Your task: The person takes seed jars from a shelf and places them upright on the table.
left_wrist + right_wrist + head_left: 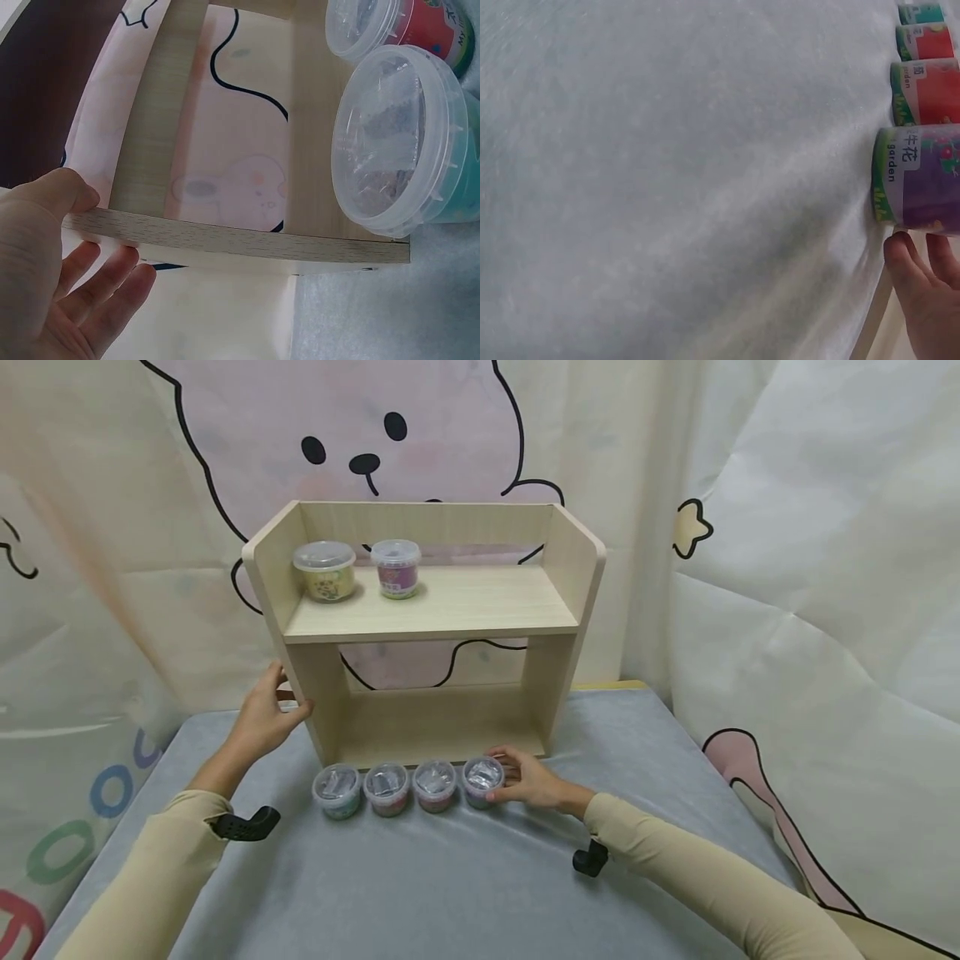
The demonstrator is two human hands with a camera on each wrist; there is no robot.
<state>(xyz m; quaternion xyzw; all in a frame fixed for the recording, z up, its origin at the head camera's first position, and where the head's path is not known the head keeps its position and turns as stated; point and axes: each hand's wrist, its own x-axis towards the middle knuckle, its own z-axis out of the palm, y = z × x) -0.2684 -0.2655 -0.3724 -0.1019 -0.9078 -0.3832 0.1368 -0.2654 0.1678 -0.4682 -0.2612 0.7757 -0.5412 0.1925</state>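
Observation:
My left hand [264,713] grips the side panel of a pale wooden shelf unit [442,602], thumb on one face and fingers on the other in the left wrist view. In front of the lower shelf a row of lidded clear tubs stands on the table. At the row's right end my right hand [536,783] holds the purple-labelled tub [482,781], thumb in front and fingers behind in the head view. Left of it come a red-labelled tub [435,785], another red-labelled tub [387,788] and a teal-labelled tub [337,790].
A yellow-labelled tub [325,571] and a smaller purple-labelled tub [396,568] stand on the upper shelf. Grey-blue cloth [442,885] covers the table. Behind the unit hangs a printed curtain [465,427], with more curtain at both sides.

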